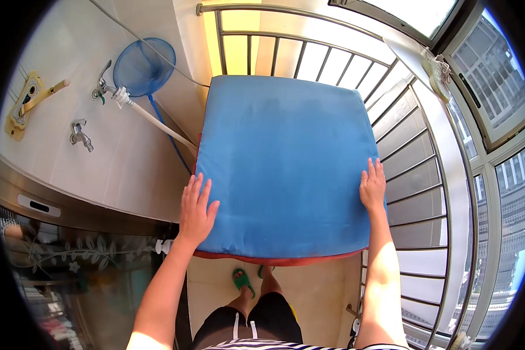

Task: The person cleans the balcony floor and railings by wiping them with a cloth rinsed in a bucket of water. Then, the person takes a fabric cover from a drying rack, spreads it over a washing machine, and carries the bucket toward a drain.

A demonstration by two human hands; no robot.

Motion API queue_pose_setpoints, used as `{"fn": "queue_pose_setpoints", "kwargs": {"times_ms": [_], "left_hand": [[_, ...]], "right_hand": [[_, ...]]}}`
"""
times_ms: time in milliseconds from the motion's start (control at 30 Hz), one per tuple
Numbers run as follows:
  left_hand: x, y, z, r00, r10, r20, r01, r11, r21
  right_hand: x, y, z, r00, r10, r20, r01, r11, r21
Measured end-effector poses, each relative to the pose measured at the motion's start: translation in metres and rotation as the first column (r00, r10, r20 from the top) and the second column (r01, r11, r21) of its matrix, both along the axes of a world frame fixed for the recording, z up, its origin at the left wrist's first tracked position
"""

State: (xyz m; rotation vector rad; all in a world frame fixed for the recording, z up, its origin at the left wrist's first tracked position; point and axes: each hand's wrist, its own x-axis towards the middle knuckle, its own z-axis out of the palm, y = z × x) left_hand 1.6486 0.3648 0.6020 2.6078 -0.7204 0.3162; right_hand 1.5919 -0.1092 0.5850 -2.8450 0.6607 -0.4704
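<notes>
A blue fabric cover (289, 169) with a red lower edge lies over a large boxy object in the middle of the view. What stands under the cover is hidden. My left hand (197, 213) rests at its near left edge, fingers stretched out and the thumb apart. On the right edge, my right hand (373, 185) lies with its fingers extended along the cloth. Neither hand grips anything that I can see.
Metal railings (402, 169) run behind and along the right side. On the left wall are two taps (80, 135), a white hose (157, 123) and a blue net (144, 67). A dark glass-fronted cabinet (87, 262) stands at lower left. Windows (496, 76) line the right.
</notes>
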Motion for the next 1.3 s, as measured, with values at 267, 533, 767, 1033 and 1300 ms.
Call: {"fn": "queue_pose_setpoints", "kwargs": {"times_ms": [267,533,767,1033,1300], "left_hand": [[0.053,-0.051,-0.001,0.986,0.158,-0.047,-0.138,0.950,0.281],[0.030,-0.047,0.010,0.972,0.195,-0.128,-0.145,0.935,0.325],[0.046,-0.053,0.011,0.969,0.208,-0.134,-0.157,0.936,0.316],[0.004,-0.032,0.026,0.958,0.167,-0.235,-0.094,0.951,0.293],[-0.080,-0.006,0.022,0.938,0.015,-0.346,0.090,0.954,0.284]], "right_hand": [[0.116,-0.033,0.008,0.991,0.099,-0.092,-0.109,0.987,-0.119],[0.177,-0.047,0.021,0.929,-0.076,-0.362,0.048,0.995,-0.086],[0.204,-0.055,0.018,0.929,-0.099,-0.355,0.073,0.994,-0.085],[0.101,-0.028,0.035,0.980,0.134,-0.148,-0.133,0.991,0.019],[-0.065,0.053,0.043,0.953,-0.083,-0.292,0.057,0.994,-0.094]]}}
